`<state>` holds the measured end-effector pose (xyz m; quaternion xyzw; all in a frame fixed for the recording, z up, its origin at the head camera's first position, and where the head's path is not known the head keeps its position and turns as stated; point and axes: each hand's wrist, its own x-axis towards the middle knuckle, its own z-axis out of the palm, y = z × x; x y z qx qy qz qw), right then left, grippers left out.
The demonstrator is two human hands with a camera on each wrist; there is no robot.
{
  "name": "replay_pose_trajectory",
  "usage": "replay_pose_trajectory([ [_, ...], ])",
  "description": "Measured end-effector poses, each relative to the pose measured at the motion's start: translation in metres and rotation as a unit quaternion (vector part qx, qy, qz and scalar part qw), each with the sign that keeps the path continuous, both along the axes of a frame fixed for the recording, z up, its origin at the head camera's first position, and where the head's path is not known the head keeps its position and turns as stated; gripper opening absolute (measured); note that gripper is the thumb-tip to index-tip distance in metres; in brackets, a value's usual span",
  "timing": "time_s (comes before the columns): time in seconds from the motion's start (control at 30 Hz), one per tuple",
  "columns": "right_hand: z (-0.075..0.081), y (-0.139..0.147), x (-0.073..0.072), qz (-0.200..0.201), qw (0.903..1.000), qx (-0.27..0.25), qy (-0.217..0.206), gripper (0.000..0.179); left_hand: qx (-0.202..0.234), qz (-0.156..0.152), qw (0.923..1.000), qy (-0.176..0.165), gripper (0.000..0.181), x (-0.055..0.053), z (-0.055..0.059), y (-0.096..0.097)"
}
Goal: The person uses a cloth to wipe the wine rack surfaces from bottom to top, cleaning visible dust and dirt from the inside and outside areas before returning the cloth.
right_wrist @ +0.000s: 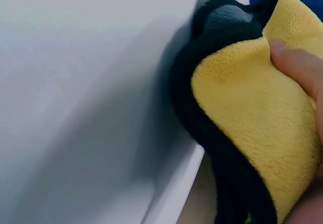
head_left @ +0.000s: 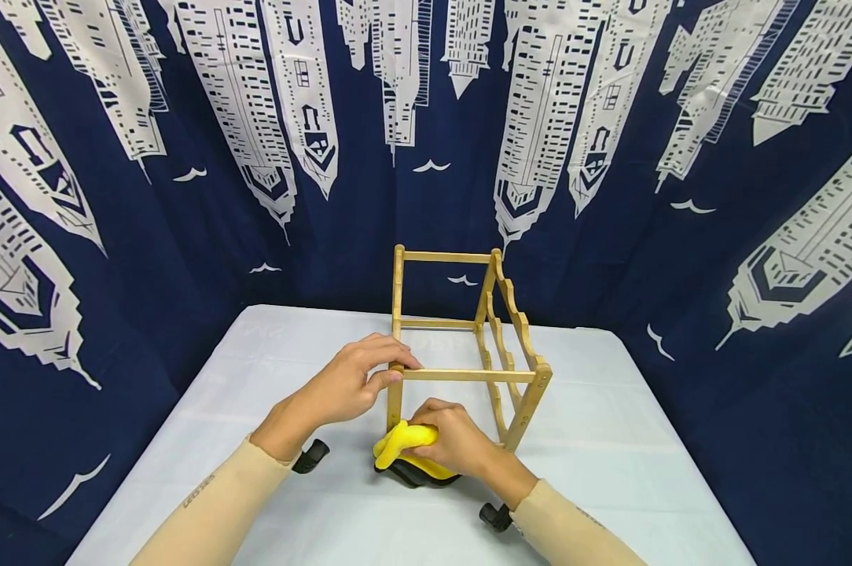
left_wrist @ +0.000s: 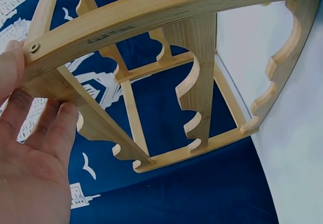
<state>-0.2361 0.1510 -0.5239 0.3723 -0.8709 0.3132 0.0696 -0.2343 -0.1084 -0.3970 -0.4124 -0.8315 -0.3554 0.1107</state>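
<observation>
A light wooden rack (head_left: pixel 468 375) with scalloped rails stands on the table. My left hand (head_left: pixel 355 377) grips its near left upper corner, thumb on one side of the wood and fingers on the other, as the left wrist view shows. Lower down, my right hand (head_left: pixel 457 440) holds a bunched yellow cloth (head_left: pixel 401 442) with black edging against the rack's near left post. In the right wrist view the thumb (right_wrist: pixel 295 62) presses into the folded cloth (right_wrist: pixel 237 108); the other fingers are mostly hidden. Part of the cloth hangs at the table surface, and it covers the lower post.
A white-covered table (head_left: pixel 256 354) lies under the rack. Behind and beside it hangs a dark blue curtain (head_left: pixel 369 259) printed with white buildings and birds. Black wrist devices (head_left: pixel 311 456) sit at both wrists.
</observation>
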Motion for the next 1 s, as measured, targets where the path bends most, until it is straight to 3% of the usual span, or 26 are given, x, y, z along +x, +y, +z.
replay_pose_trajectory([
  [0.23,-0.001,-0.004,-0.003,-0.010,0.9990,0.041,-0.018,0.026,0.005,0.004,0.9999,-0.008,0.025,0.000,0.004,-0.002],
  [0.5,0.022,0.014,0.004,-0.041,0.9958,0.037,-0.073,0.046,0.006,0.001,0.9999,-0.016,0.025,0.000,0.001,0.000],
  [0.67,0.038,0.019,-0.001,-0.011,0.9909,0.052,-0.124,0.049,0.009,0.002,0.9999,-0.011,0.025,-0.001,0.000,-0.001],
  [1.0,0.038,0.019,-0.014,0.027,0.9770,0.082,-0.195,0.043,0.009,0.002,0.9998,-0.018,0.025,0.001,0.000,0.000],
])
